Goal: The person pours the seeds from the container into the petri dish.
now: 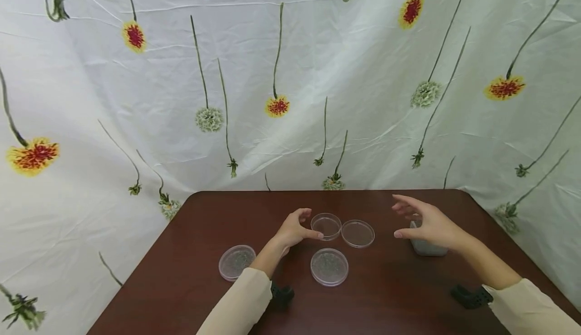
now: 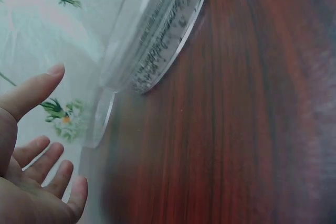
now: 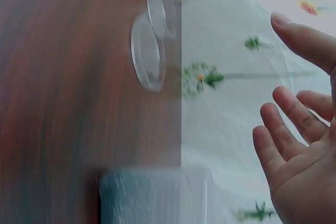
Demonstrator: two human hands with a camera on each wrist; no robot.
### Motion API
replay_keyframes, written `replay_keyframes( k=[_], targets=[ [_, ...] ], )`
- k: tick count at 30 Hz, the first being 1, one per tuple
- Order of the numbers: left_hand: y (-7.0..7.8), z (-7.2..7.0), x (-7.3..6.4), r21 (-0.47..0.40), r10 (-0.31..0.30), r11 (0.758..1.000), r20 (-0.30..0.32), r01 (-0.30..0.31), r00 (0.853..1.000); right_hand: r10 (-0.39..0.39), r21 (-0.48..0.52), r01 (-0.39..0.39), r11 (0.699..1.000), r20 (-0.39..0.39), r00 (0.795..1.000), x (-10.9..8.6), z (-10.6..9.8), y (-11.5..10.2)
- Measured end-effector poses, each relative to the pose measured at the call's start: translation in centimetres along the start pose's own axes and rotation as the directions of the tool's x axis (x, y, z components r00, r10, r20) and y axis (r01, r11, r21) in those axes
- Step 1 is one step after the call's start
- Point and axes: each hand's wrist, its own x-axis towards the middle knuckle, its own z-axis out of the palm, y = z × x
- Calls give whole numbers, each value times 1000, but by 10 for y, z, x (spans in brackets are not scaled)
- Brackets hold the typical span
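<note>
A white, creased cloth printed with hanging yellow-red and pale green flowers on thin stems [image 1: 308, 47] fills the upper frame. Below spreads a glossy reddish-brown table with streaked grain [image 1: 381, 299] and rounded far corners. Cream fabric sleeves enter from the bottom, the left one [image 1: 242, 299] at lower centre-left and the right one [image 1: 528, 307] at lower right.

The right hand [image 1: 431, 226], right of centre, has its thumb and fingers spread, gripping nothing. It partly hides a clear, boxy plastic container with a grey-green lower part [image 1: 428, 251]; I cannot tell its long axis. The left hand [image 1: 295, 230], near the centre, is likewise spread, thumb apart from fingers, and pinches nothing.

The round, flat plastic dishes lie level, so none has one long axis. A lidded, dark-speckled dish [image 1: 329, 283] sits below centre; a similar speckled dish [image 1: 227, 276] lies left of it, beside the left forearm. Near the centre, a shallow colourless dish [image 1: 327, 226] lies by the left thumb, which overlaps its edge; a second colourless dish [image 1: 358, 233] sits just to its right. Small black wrist mounts [image 1: 472, 297] show under both sleeves.
</note>
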Motion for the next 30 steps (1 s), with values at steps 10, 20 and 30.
replay_keyframes(
  k=[10,20,30],
  targets=[
    [-10,1,20,10,-59,998,44,58,997,122,-120,-132,984,-87,989,-26,-33,30],
    [-11,5,24,-4,-72,997,39,73,997,266,118,-268,956,35,963,-41,-37,64],
    [-11,8,19,15,-72,997,33,72,997,266,413,-316,854,174,948,-54,-29,105]
  ],
)
